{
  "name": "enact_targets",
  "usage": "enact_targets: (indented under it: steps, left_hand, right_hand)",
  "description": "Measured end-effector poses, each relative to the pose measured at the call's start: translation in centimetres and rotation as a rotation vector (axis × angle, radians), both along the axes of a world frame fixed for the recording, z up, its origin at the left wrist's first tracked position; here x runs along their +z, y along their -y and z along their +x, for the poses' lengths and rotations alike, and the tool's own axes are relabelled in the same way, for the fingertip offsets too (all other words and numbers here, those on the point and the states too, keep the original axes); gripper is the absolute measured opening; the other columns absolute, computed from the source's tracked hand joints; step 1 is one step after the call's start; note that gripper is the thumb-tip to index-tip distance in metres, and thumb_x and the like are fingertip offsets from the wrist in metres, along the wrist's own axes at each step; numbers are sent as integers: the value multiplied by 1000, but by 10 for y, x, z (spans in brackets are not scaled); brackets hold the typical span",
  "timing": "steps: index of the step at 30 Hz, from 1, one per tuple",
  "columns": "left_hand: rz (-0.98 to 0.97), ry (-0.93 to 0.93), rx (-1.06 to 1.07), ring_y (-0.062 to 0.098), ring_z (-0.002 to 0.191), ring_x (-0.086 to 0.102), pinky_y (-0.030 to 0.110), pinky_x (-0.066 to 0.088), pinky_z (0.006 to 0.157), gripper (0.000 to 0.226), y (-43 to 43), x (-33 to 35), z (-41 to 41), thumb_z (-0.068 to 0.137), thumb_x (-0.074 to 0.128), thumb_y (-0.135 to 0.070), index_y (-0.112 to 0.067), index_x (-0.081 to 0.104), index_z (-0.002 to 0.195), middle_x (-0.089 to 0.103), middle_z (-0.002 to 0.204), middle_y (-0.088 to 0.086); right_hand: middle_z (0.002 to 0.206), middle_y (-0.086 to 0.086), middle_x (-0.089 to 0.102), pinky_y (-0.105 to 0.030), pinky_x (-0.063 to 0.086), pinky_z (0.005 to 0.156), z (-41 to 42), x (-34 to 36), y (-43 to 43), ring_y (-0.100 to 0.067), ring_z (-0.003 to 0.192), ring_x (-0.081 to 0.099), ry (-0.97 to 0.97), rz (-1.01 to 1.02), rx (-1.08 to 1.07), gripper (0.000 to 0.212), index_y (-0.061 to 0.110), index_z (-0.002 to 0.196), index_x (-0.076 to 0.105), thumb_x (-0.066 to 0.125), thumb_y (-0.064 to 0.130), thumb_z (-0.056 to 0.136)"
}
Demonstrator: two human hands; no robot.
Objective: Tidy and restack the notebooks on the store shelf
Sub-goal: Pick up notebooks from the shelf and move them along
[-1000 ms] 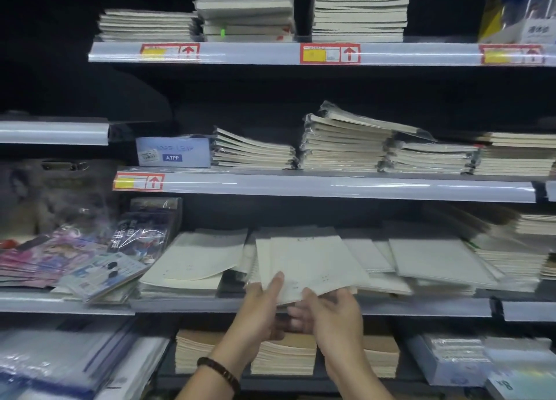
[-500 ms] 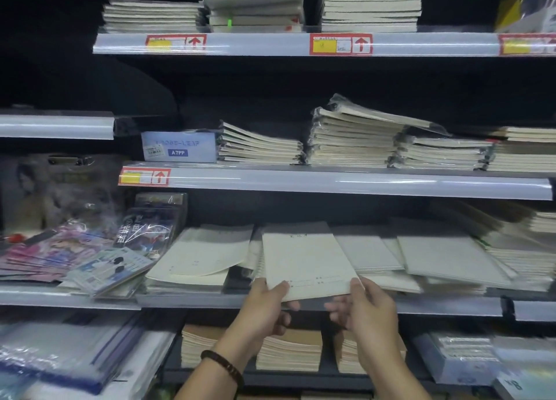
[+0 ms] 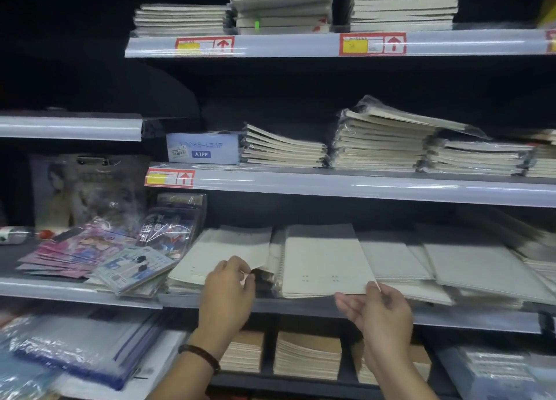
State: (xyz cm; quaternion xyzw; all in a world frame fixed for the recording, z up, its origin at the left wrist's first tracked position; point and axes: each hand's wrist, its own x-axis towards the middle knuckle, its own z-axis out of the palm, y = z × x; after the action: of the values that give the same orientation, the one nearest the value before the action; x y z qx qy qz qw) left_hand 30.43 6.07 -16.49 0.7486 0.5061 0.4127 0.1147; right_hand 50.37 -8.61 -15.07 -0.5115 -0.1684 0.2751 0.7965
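Along the front edge of the shelf, the spiral notebook lay flat on the middle pile, its near right corner pinched by the right hand. The left hand appeared to pinch the near right corner of the left pile. Half a second earlier both hands had held that one notebook up by its front edge; since then it had been set down and the left hand had crossed over. Squaring seemed under way; next, probably, each pile needed nudging flush with the edge.
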Motion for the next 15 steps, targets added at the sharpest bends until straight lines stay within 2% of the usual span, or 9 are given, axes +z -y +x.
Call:
enact_targets:
  steps: [3, 6, 8, 12, 15]
  left_hand:
    - [157, -247, 91, 25, 99, 58, 38, 53, 86, 28, -25, -6, -7, 87, 80, -34, -26, 71, 113, 69, 109, -2]
    - [171, -311, 88, 27, 106, 60, 40, 54, 91, 40, -37, -7, -3, 86, 79, -42, -28, 73, 123, 72, 117, -2]
    - [148, -314, 95, 27, 106, 60, 40, 54, 91, 39, -42, -9, 1, 88, 75, -41, -30, 73, 125, 73, 118, -2]
    - [120, -225, 70, 24, 89, 59, 35, 52, 75, 27, -52, -14, 5, 92, 69, -29, -33, 76, 118, 74, 101, -2]
    - [121, -148, 48, 22, 86, 64, 32, 52, 71, 22, -59, -14, 5, 99, 66, -27, -32, 77, 118, 75, 97, -1]
  right_hand:
    - [94, -32, 74, -37, 64, 53, -3, -6, 2, -37, 68, 80, -32, 21, -18, 22, 7, 122, 57, 55, 26, 110]
    - [95, -33, 71, -42, 62, 58, -11, -9, 2, -40, 63, 76, -95, 36, -5, 20, 16, 107, 55, 56, 36, 108]
    - [96, -32, 69, -42, 61, 57, -18, -12, 2, -41, 65, 74, -140, 21, 25, 22, 18, 108, 52, 55, 40, 107]
    - [91, -30, 69, -38, 59, 51, -29, -18, 0, -40, 62, 73, -178, -12, 111, 22, 20, 105, 54, 57, 42, 106]
    - [90, -30, 71, -39, 61, 52, -32, -17, -3, -44, 67, 76, -197, -34, 180, 26, 18, 111, 56, 62, 42, 103]
